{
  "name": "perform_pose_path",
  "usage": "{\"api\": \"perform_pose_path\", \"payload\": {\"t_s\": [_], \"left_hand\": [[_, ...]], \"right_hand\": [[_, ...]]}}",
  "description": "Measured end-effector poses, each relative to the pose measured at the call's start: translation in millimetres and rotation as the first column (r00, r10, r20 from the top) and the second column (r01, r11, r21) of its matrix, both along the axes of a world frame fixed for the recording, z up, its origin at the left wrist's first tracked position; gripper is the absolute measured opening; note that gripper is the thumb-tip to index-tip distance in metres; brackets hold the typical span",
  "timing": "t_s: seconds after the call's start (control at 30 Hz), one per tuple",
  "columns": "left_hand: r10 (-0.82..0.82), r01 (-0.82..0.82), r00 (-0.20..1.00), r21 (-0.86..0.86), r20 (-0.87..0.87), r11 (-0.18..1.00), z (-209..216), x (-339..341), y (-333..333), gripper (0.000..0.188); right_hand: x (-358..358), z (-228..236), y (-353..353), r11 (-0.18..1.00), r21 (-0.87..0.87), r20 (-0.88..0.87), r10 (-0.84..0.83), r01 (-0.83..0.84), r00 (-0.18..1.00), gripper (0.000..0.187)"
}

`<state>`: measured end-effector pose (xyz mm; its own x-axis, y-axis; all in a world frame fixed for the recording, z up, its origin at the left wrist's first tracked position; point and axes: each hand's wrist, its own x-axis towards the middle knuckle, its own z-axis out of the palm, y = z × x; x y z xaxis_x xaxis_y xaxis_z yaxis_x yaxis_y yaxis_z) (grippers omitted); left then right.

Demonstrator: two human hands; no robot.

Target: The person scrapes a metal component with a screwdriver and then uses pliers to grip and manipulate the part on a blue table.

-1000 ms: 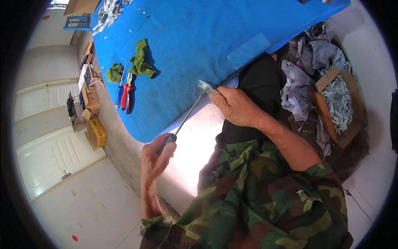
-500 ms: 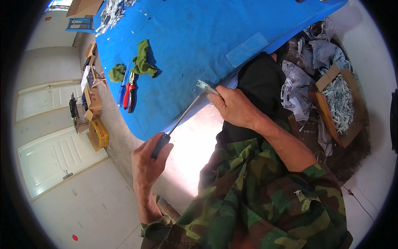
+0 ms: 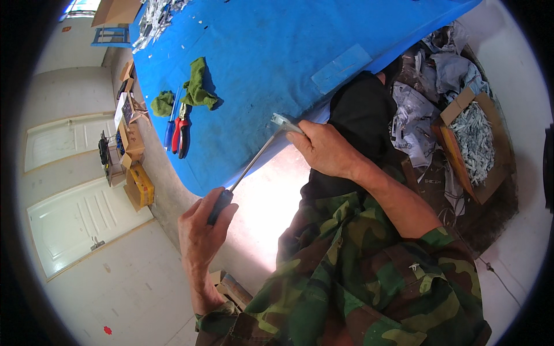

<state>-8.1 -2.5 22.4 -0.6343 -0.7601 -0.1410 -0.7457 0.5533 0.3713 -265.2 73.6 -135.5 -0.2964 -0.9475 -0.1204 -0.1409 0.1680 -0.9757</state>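
Observation:
My left hand (image 3: 203,228) is closed round the blue-grey handle of a screwdriver (image 3: 252,164), whose long metal shaft slants up to the right. The shaft's far end meets a small pale grey part (image 3: 284,121), perhaps metal or plastic; its exact kind I cannot tell. That part is pinched in my right hand (image 3: 321,147), near the front edge of the blue-covered table (image 3: 254,75). On the cover to the left lie red-and-black handled pliers (image 3: 180,134), a second screwdriver (image 3: 169,132) with a blue handle, and two green cloths or gloves (image 3: 199,86).
Pale scrap pieces (image 3: 154,26) are heaped at the table's far left. To the right, an open cardboard box (image 3: 474,144) holds many similar pieces beside grey-white plastic bags (image 3: 414,121). Cardboard boxes (image 3: 138,187) stand along the left by a white door (image 3: 86,210).
My left hand and the screwdriver handle have shifted slightly left and down. The right hand with the grey part has moved barely left; the shaft still meets the part.

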Motion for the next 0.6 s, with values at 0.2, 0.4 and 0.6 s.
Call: {"api": "perform_pose_path", "payload": {"t_s": [0.2, 0.4, 0.6], "left_hand": [[-0.013, 0.013, 1.0, 0.002, -0.01, 1.0, 0.7, 1.2, -0.1, 0.033], [0.011, -0.011, 1.0, 0.01, 0.006, 1.0, 1.7, -2.2, 3.2, 0.034], [0.003, -0.003, 1.0, 0.013, 0.031, 1.0, 4.6, -7.3, 6.2, 0.034]], "right_hand": [[-1.4, 2.4, -0.1, 1.0, 0.013, 0.004, 0.006, -0.006, 1.0, 0.038], [0.1, 3.9, 0.5, 1.0, 0.029, -0.011, 0.006, -0.005, 1.0, 0.037], [1.7, 1.2, 0.6, 0.999, 0.035, -0.023, 0.002, -0.001, 1.0, 0.035]]}}
